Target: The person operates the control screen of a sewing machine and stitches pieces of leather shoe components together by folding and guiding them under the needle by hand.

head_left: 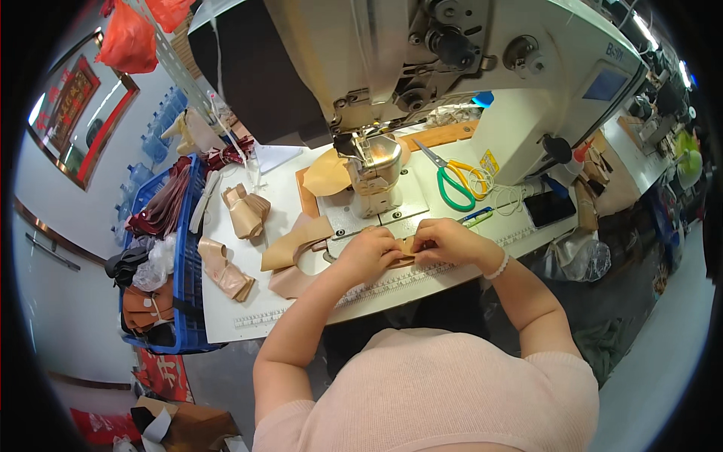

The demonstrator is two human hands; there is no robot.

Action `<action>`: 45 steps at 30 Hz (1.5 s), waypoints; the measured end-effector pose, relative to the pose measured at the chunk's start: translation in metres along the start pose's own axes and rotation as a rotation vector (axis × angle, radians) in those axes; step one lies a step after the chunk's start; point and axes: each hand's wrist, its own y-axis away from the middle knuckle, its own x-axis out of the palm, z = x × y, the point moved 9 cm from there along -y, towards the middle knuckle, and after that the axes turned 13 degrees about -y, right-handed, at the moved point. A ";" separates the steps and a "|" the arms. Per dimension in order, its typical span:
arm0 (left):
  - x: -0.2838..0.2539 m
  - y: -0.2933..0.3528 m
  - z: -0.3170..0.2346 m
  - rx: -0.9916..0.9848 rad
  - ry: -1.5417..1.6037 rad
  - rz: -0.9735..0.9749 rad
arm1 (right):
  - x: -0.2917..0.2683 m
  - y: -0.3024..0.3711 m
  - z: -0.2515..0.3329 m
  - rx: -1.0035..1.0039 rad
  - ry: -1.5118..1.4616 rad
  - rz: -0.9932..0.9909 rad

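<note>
Close together at the front of a white sewing table (226, 320), my left hand (370, 255) and my right hand (449, 245) pinch a small tan piece of leather-like material (407, 247) between them. My fingers cover much of it. Just beyond them rises the metal post (376, 184) of a sewing machine (489, 83), with a yellowish rounded piece (327, 173) lying beside it. Loose tan strips (299, 242) lie left of my left hand. Farther left are a tied bundle of tan pieces (246, 211) and a folded stack (226, 270).
Scissors (454, 192) with green and yellow loops, pens (477, 217) and a dark phone (550, 209) lie to the right. A ruler scale (399, 284) runs along the front edge. A blue crate (181, 294) holding materials stands at the left. The machine head overhangs the far side.
</note>
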 end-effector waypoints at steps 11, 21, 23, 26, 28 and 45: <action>-0.012 0.018 -0.008 -0.116 -0.091 -0.152 | -0.019 -0.006 0.013 -0.167 0.173 -0.215; 0.003 0.027 0.034 -0.598 1.539 -0.086 | -0.016 0.035 0.105 -0.765 0.718 -0.514; -0.007 0.029 0.003 -0.599 1.510 0.016 | -0.010 0.038 0.109 -0.809 0.700 -0.513; 0.009 0.038 -0.005 -0.547 1.494 -0.024 | -0.007 0.038 0.110 -0.791 0.578 -0.630; -0.003 0.040 0.009 -0.454 1.428 -0.371 | -0.018 0.027 0.068 -0.511 -0.288 -0.740; -0.045 0.066 0.008 -0.425 0.935 -0.668 | 0.004 -0.010 0.056 -0.069 -0.481 -0.387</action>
